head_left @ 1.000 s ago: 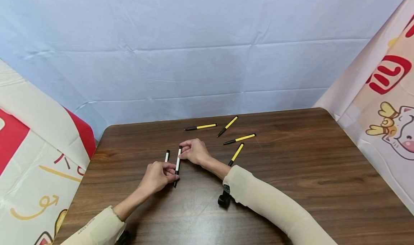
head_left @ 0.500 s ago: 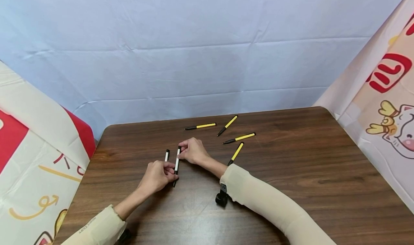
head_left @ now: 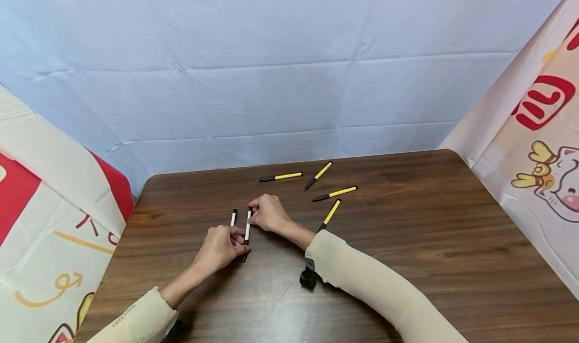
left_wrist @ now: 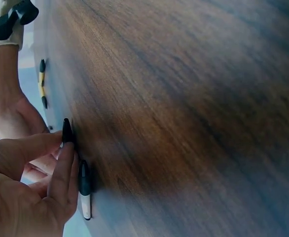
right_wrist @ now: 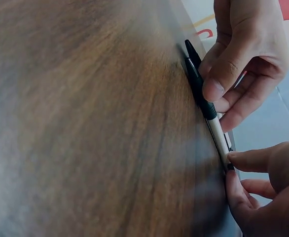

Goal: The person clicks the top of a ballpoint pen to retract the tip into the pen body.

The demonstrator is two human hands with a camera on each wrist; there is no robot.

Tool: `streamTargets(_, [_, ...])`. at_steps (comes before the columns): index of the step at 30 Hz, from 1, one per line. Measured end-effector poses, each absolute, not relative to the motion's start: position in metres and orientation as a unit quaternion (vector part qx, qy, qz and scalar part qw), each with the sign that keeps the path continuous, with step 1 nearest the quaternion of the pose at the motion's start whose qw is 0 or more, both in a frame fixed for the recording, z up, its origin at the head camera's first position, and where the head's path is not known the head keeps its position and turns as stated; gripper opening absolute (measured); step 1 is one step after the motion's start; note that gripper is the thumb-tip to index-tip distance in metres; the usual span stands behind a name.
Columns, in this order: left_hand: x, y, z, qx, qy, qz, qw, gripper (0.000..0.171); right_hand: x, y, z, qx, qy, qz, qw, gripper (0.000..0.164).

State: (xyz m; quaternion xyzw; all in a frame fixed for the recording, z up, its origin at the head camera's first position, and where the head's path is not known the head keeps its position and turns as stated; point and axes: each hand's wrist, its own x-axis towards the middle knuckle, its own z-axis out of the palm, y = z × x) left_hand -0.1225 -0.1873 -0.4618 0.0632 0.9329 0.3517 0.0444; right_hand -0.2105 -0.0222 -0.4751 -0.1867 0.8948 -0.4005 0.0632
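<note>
The left hand [head_left: 218, 246] and right hand [head_left: 268, 213] both pinch the white pen [head_left: 248, 230] between them. Since a second ago, the right hand has shifted slightly leftward, the pen's far end with it.

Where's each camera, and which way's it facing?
Head: on the head, facing forward and down at the brown wooden table; left hand and right hand show.
Left wrist: worn there, facing the left hand; right hand beyond.
Right wrist: worn there, facing the right hand; left hand opposite.
Both wrist views share the pinched slim white and black pen.
</note>
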Motion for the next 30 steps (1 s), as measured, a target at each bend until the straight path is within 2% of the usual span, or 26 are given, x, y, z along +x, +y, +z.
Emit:
streamTargets(18, [-0.124,-0.189,-0.461,0.078,0.932,0.351,0.037,0.030,-0.207,-0.013,-0.473,-0.193,0.898,-0.392,0.054,0.038])
streamTargets(30, [-0.129,-0.191,-0.459,0.103,0.928,0.359,0.011,0.024,-0.206,0.005,-0.469,-0.196,0.893,-0.403,0.042,0.036])
